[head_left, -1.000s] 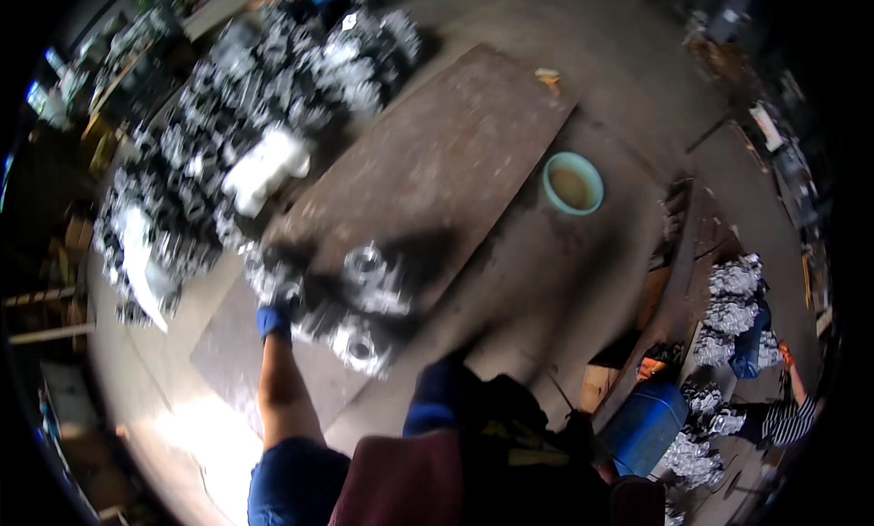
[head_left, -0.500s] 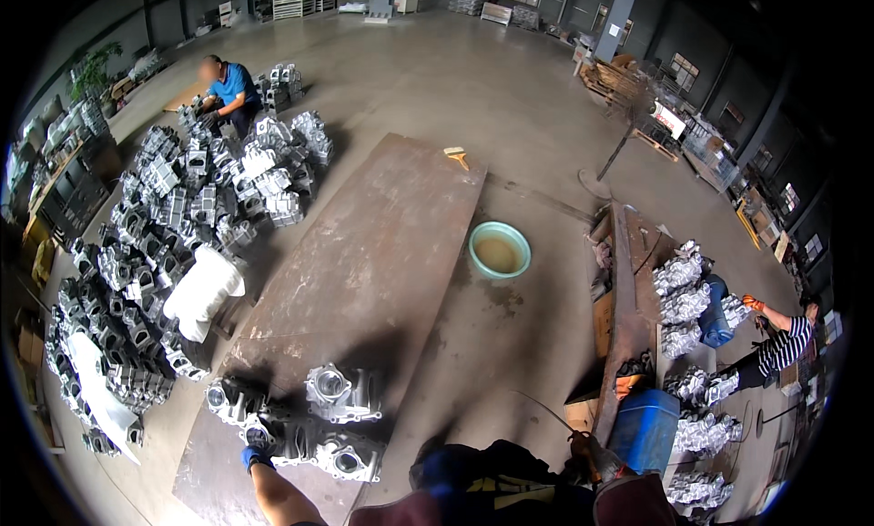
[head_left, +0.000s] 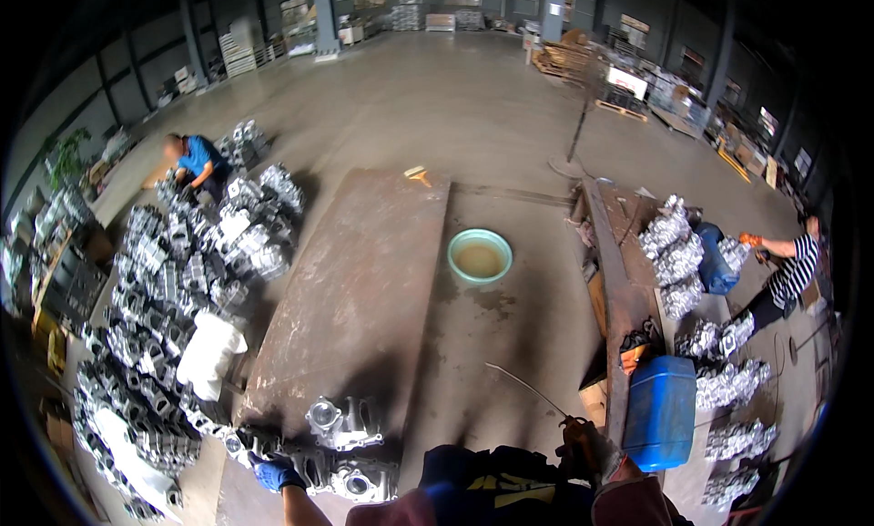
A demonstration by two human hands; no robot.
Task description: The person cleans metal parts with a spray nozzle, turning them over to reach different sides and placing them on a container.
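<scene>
My left hand [head_left: 276,474], in a blue glove, lies over the end of a silver metal casting [head_left: 312,468] at the near end of the brown metal plate. Its fingers curl against the part and hide much of that end. Close by are a casting with a flange [head_left: 362,480], one farther up the plate [head_left: 342,422], and another at the left [head_left: 238,442]. My right hand [head_left: 601,457], gloved and at the lower right, is closed around the handle of a tool with a long thin curved rod [head_left: 528,387]. The handle is partly hidden in shadow.
Many castings [head_left: 173,271] are heaped at left, where a person in blue [head_left: 202,162] crouches. A brush [head_left: 418,175] lies on the plate [head_left: 355,271]. Right of it are a water basin [head_left: 480,255], a bench [head_left: 619,298], a blue drum [head_left: 659,408] and a person in stripes [head_left: 790,271].
The view has tilted up and shifted. My left hand has moved farther over the casting's end, covering its round opening. My right hand still grips the tool; the rod shows more fully.
</scene>
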